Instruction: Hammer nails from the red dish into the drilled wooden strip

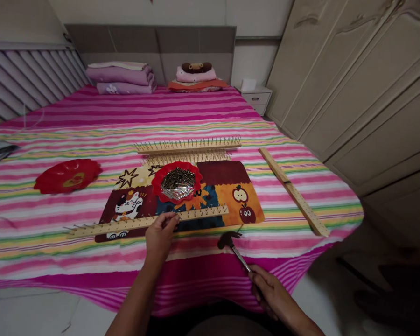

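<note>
My left hand (160, 235) is closed in a pinch at the top of a wooden strip (115, 227) studded with upright nails. Whatever sits between those fingertips is too small to make out. The strip lies across a patterned mat (227, 186) printed with a cat and apples. In my right hand (268, 287) is a claw hammer (236, 247), gripped by its handle, its head apart from the strip, near the mat's front edge. A red scalloped dish (157, 186) full of loose nails (178, 181) rests on the mat, beyond my left hand.
Behind the dish lie more nail-studded strips (189, 147). Two wooden strips bundled together (294, 191) lie at the right, and a red plate (68, 176) at the left. Everything rests on a striped bed sheet (91, 259). Folded bedding (121, 77) is stacked by the headboard.
</note>
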`<state>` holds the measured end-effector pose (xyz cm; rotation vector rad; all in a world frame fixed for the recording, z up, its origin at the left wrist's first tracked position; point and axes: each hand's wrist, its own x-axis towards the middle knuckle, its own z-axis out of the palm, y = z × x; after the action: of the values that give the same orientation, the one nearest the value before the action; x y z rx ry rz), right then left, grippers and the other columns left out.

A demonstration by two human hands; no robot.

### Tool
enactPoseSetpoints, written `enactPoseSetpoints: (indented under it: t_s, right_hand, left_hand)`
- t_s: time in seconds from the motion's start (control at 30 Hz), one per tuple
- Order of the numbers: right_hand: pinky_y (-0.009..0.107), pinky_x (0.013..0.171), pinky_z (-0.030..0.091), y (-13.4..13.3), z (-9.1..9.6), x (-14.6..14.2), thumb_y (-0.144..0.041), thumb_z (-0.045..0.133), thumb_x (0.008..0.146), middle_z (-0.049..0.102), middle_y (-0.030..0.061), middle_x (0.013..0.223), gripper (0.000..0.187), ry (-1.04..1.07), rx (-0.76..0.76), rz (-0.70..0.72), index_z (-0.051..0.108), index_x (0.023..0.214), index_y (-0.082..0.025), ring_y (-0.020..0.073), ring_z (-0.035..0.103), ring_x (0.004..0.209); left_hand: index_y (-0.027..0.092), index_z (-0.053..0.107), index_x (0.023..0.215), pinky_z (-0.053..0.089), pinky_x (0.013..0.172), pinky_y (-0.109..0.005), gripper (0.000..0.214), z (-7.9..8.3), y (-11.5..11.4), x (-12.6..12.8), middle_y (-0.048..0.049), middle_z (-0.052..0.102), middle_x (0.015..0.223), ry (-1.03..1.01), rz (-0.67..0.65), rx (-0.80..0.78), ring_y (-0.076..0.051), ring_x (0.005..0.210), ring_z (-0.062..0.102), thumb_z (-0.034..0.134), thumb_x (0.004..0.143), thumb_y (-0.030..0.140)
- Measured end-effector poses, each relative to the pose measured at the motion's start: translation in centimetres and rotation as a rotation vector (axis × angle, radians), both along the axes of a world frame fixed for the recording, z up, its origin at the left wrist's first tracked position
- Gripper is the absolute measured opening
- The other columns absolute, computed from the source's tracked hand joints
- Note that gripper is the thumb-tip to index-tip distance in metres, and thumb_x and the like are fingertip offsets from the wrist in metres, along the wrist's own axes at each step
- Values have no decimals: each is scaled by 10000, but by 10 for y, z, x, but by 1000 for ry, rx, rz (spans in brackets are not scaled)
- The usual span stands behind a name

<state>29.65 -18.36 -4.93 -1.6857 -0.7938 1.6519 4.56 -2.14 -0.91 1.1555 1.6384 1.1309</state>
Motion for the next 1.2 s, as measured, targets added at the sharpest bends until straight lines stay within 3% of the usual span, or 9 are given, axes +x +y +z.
enactPoseSetpoints:
  t_s: [0.17, 0.43, 0.67, 0.83, 1.0, 1.2]
  right_hand:
    - [164, 308, 117, 0, 0, 0, -524, 433, 783, 348, -123, 418, 336, -18, -12, 1, 490, 879, -208, 47, 237, 284]
    - [169, 314, 126, 1, 2, -1, -548, 444, 760, 336, -128, 399, 370, -13, -5, -6, 505, 881, -204, 49, 220, 284]
    - [194, 339, 125, -4, 3, -4, -615, 477, 741, 304, -114, 441, 446, -11, 27, 8, 534, 892, -199, 57, 229, 323]
    - [212, 363, 174, 2, 39, -16, -583, 437, 830, 373, -78, 524, 439, 7, 139, 155, 556, 1009, -200, 71, 293, 384]
    - [222, 427, 205, 34, 85, -35, -513, 402, 890, 314, -79, 533, 387, -91, 339, 219, 571, 1014, -188, 88, 283, 459]
    - [226, 451, 232, 69, 107, -55, -386, 372, 929, 333, -74, 546, 333, -323, 506, 346, 558, 1109, -177, 95, 292, 478]
  left_hand:
    - [205, 664, 784, 496, 610, -259, 268, -2, -2, 0, 11, 675, 647, 92, 14, 28, -151, 627, 626, 662, 638, 429]
    - [193, 652, 769, 491, 608, -260, 293, 0, -4, 7, 1, 672, 643, 63, 30, 11, -154, 627, 621, 628, 615, 441]
    - [205, 641, 739, 483, 652, -272, 216, -5, -5, 10, -14, 678, 701, 341, -12, 195, -159, 647, 617, 565, 680, 398]
    - [201, 620, 756, 482, 683, -266, 166, -13, -6, 9, -28, 675, 760, 434, -67, 365, -157, 703, 622, 522, 737, 334]
    - [199, 612, 768, 477, 663, -252, 142, -18, -7, 9, -22, 662, 747, 450, -75, 431, -145, 682, 612, 518, 755, 305]
    - [202, 606, 769, 467, 631, -238, 127, -20, -7, 10, -14, 648, 735, 452, -75, 454, -134, 653, 596, 505, 764, 279]
